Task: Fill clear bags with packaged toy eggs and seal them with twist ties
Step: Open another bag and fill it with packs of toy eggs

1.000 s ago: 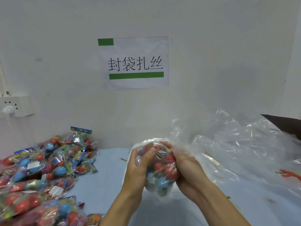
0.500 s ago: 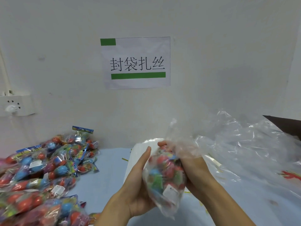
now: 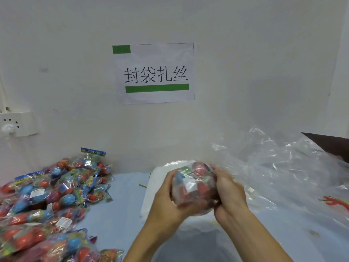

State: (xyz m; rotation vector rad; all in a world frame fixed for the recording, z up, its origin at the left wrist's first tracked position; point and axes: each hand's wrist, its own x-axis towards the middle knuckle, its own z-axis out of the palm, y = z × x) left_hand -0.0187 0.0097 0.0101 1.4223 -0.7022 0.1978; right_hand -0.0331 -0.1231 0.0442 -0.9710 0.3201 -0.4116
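Both hands cup one clear bag of toy eggs above the blue table: the left hand curls round its left side, the right hand wraps the right side. No twist tie is on it that I can see, so the bag's mouth looks unsealed; a loose squeeze or tilt could spill the eggs. Slack film may slip from the fingers. Further left lies the pile of egg packs; further right, loose clear bags.

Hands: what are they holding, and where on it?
Left hand and right hand grip a clear bag of toy eggs by its opposite sides.
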